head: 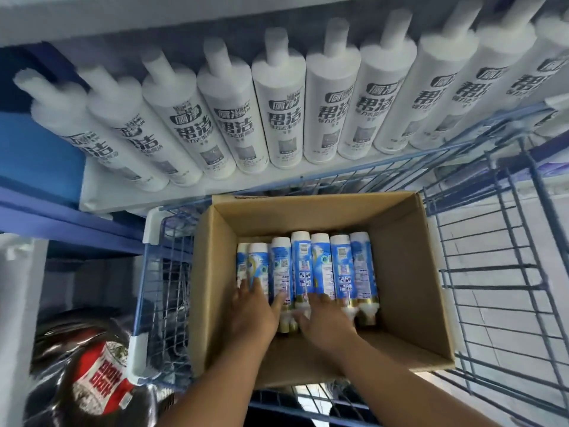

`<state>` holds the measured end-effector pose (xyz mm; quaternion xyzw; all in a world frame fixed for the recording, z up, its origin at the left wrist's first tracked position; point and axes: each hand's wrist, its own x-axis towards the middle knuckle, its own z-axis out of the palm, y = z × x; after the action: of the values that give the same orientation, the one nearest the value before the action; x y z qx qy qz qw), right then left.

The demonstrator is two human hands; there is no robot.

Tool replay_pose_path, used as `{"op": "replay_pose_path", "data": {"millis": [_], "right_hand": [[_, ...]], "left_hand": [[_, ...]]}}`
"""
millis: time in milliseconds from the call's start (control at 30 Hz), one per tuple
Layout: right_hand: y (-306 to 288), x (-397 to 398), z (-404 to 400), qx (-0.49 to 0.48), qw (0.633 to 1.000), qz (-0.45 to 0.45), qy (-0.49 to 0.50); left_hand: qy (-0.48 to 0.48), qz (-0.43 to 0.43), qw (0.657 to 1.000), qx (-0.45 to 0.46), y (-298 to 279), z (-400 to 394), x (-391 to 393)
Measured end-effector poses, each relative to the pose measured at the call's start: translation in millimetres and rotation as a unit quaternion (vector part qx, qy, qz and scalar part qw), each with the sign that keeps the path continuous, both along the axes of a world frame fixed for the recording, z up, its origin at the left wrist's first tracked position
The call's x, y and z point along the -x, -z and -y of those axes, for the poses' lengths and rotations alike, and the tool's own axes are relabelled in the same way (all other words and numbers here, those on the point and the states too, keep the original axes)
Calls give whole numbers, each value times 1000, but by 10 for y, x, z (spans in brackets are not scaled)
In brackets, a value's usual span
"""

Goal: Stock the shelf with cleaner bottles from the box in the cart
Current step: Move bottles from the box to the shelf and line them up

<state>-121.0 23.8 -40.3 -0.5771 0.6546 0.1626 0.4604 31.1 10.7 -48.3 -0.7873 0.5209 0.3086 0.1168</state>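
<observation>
Reaching into the cardboard box, I am seeing my left hand lying with its fingers spread over the near ends of the two leftmost blue-labelled cleaner bottles; whether it is actually gripping one I cannot tell, as the fingertips are blurring into the labels. My right hand is pressing down at the nozzle ends of the middle bottles, fingers loosely bent over them, and again I cannot say a bottle is being held.

I am judging that the pick is only starting. About seven bottles are lying side by side on the box floor, caps pointing to 12 o'clock, filling the left and centre. None of this blue kind is showing on the shelf at 12 o'clock, which is carrying a full front row of white bottles, leaning back and touching one another. So nearly all the stocking looks to be left.

For room, bare box floor is opening at 3 o'clock of the bottles, and the box walls are standing high all around, so a lift is needing to go straight up first. The blue wire cart rim is sitting just beside the shelf lip. Dark shiny packages are lying at 8 o'clock, outside the cart.
</observation>
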Motion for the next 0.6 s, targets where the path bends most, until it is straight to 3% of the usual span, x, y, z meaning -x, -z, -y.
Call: {"op": "replay_pose_path", "data": {"millis": [167, 300, 467, 600], "right_hand": [[498, -320, 86, -101, 980, 78, 152], [701, -465, 226, -187, 945, 77, 257], [791, -524, 298, -253, 879, 125, 385], [948, -616, 268, -280, 816, 166, 478]], "left_hand": [[-112, -17, 993, -33, 506, 9, -30], [-264, -62, 962, -35, 780, 33, -73], [-378, -123, 918, -11, 1093, 53, -121], [-380, -90, 920, -18, 1201, 82, -111]]}}
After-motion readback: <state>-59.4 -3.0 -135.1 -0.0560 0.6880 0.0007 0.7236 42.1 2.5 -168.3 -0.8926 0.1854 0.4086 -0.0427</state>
